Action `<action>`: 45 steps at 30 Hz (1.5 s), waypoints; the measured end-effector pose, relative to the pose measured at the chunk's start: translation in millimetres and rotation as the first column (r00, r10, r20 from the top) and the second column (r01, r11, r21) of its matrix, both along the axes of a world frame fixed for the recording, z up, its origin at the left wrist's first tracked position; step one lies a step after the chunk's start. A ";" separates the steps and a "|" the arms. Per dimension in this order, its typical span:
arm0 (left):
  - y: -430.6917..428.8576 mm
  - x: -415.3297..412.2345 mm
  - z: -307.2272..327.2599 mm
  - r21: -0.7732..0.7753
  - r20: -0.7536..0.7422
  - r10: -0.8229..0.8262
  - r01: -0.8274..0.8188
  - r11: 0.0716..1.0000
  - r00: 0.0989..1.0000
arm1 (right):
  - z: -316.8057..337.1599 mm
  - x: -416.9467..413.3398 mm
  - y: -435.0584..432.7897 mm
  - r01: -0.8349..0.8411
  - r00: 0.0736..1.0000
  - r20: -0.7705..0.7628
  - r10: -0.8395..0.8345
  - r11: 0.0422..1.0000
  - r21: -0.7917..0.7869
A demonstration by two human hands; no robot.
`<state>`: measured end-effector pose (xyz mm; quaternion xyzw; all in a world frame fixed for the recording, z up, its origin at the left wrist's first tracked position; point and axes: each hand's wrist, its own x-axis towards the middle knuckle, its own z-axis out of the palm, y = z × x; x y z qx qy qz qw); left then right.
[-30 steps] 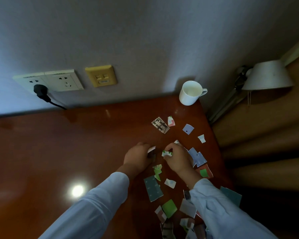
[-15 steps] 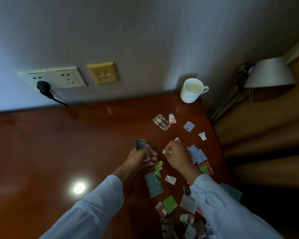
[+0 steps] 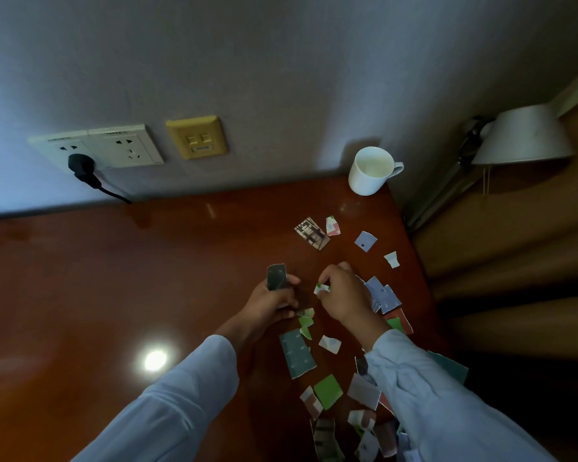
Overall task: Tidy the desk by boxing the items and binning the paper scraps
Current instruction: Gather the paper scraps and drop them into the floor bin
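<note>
Scraps of torn coloured paper [image 3: 330,344] are lying scattered over the right part of the glossy reddish-brown wooden counter [image 3: 114,278], running from near the white ceramic mug [image 3: 369,171] at the far corner down to the near edge. The left grip [image 3: 271,303] is curling round a dark grey-green rectangular scrap [image 3: 276,276], which is standing up out of the top of the fist (only its upper part is showing above the fingers). The right grip [image 3: 342,295] is pinching a small white-and-green scrap [image 3: 321,289] at its fingertips, holding it just beside the left grip and a little apart from the dark scrap. Below the two grips a long dark teal strip [image 3: 297,353] is lying flat on the counter, with a bright green square piece [image 3: 328,391] closer to the person. Pale blue pieces [image 3: 382,295] are peeking out from behind the right grip. Both arms are wearing light blue sleeves [image 3: 187,395].
</note>
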<state>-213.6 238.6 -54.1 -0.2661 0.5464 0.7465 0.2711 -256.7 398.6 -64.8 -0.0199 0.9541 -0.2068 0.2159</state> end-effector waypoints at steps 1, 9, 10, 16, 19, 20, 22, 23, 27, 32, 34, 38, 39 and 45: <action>0.1 -0.4 -0.1 -0.064 -0.011 -0.043 0.042 0.997 0.999 | 0.1 -0.2 -0.3 -0.010 1.000 -0.013 0.010 1.000 0.001; -0.5 2.2 -11.4 -0.649 -0.092 -0.576 0.389 0.654 0.813 | -4.4 6.5 2.8 -0.023 1.000 0.001 0.023 0.997 -0.069; 0.6 4.1 -10.7 -0.721 -0.053 -0.646 0.419 0.553 0.761 | -4.7 9.1 3.8 0.039 0.999 0.024 -0.036 0.991 -0.126; 8.5 15.3 -11.1 -0.904 0.045 -0.793 0.362 0.226 0.607 | 2.1 21.9 -1.2 0.644 0.765 0.438 -0.473 0.579 -0.500; 12.7 17.0 -9.1 -0.916 0.079 -0.799 0.358 0.178 0.597 | 12.8 26.0 -2.3 0.752 0.659 0.575 -0.485 0.428 -0.501; 13.8 17.2 -8.0 -0.918 0.088 -0.799 0.360 0.167 0.595 | 16.2 27.9 -2.4 0.763 0.646 0.594 -0.480 0.419 -0.492; 14.4 18.7 -8.5 -0.918 0.090 -0.803 0.362 0.163 0.589 | 18.8 33.4 -1.6 0.774 0.633 0.607 -0.480 0.419 -0.475; 14.1 20.0 -9.1 -0.925 0.077 -0.805 0.343 0.161 0.588 | 18.7 36.9 -0.8 0.777 0.629 0.610 -0.482 0.418 -0.471; 13.6 25.7 -3.5 -0.902 0.013 -0.731 0.324 0.286 0.683 | 15.4 52.9 3.5 0.728 0.685 0.546 -0.483 0.487 -0.482; 1.4 28.5 -4.8 -0.579 -0.134 -0.403 0.258 0.773 0.906 | 12.9 68.1 0.3 0.487 0.869 0.363 -0.337 0.717 -0.500; -2.4 30.5 -5.8 -0.487 -0.105 -0.264 0.182 0.854 0.959 | 9.4 71.1 -3.3 0.445 0.885 0.362 -0.292 0.758 -0.477; -6.1 40.0 -5.0 -0.336 -0.009 -0.026 0.022 0.942 1.000 | 8.5 74.4 -7.4 0.542 0.824 0.471 -0.314 0.677 -0.497; -6.7 42.8 -4.7 -0.291 0.010 0.028 -0.023 0.957 1.000 | 9.3 74.7 -7.0 0.586 0.797 0.508 -0.328 0.624 -0.516; -8.4 52.0 -7.1 -0.080 0.081 0.231 -0.225 0.971 0.969 | 9.3 72.2 -2.3 0.751 0.660 0.615 -0.431 0.386 -0.536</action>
